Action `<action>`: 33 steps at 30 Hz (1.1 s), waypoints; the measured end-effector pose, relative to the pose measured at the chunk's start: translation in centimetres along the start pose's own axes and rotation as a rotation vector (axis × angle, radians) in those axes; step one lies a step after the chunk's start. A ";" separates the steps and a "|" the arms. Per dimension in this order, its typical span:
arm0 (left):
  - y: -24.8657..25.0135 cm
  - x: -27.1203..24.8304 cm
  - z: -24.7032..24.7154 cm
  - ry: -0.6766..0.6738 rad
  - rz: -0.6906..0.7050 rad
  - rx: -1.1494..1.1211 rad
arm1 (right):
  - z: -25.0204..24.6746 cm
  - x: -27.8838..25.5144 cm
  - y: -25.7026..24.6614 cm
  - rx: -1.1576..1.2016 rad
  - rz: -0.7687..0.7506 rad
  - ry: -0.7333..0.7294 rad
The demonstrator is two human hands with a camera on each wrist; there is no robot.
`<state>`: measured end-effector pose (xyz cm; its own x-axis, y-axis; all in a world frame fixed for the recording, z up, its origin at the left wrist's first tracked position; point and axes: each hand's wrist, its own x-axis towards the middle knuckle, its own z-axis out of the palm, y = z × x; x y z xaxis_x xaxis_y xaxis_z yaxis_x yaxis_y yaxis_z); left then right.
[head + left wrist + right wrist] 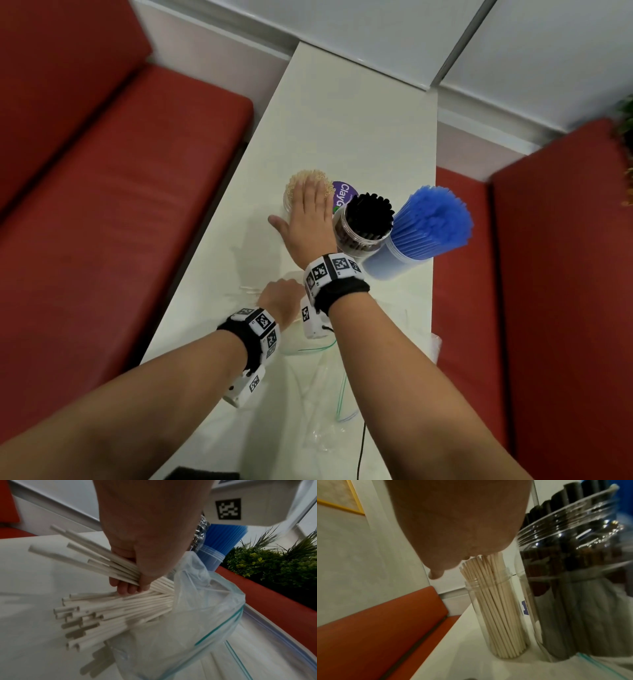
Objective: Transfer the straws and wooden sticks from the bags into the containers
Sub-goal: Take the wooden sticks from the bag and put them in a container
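Note:
My right hand [310, 202] lies flat, fingers straight, on the tops of the wooden sticks [494, 601], which stand in a narrow clear jar [505, 639]. Nearer to me, my left hand [130, 586] grips a bundle of white straws [82, 551] at the mouth of a clear zip bag [202, 615]. More white straws [102, 616] fan out of that bag onto the table. Black straws [370, 214] fill a wide clear jar [573, 601]. Blue straws [431, 222] stand in a clear container at the right.
A purple lid [344, 193] lies behind the jars. Several empty zip bags [329, 394] are spread on the white table [359, 120] near me, and a black cable [361, 445] crosses them. Red benches [120, 188] flank the narrow table. A green plant [274, 563] sits to the right.

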<state>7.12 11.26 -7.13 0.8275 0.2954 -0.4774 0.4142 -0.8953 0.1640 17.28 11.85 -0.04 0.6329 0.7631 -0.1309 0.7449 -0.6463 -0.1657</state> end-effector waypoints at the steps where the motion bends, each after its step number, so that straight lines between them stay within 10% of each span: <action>1: 0.0 -0.2 -0.2 -0.001 -0.007 0.033 | -0.5 -0.2 0.1 0.077 -0.018 0.068; 6: -0.2 -0.8 -1.7 -0.082 0.014 0.151 | -2.9 -2.4 1.0 0.639 0.027 0.397; 18: -2.5 -5.6 -10.0 -0.175 -0.045 0.057 | -1.6 -10.7 2.6 0.958 0.203 0.156; 24: -2.8 -9.7 -14.3 -0.141 -0.016 -0.161 | -3.9 -12.0 1.9 1.112 0.421 0.275; 33: -0.5 -13.6 -16.5 0.027 0.171 -0.790 | -9.7 -14.3 0.3 1.754 0.280 0.348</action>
<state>1.87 13.20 13.55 0.9085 0.1921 -0.3712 0.4179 -0.4319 0.7993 10.49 0.62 11.25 0.8692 0.4594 -0.1826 -0.2980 0.1922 -0.9350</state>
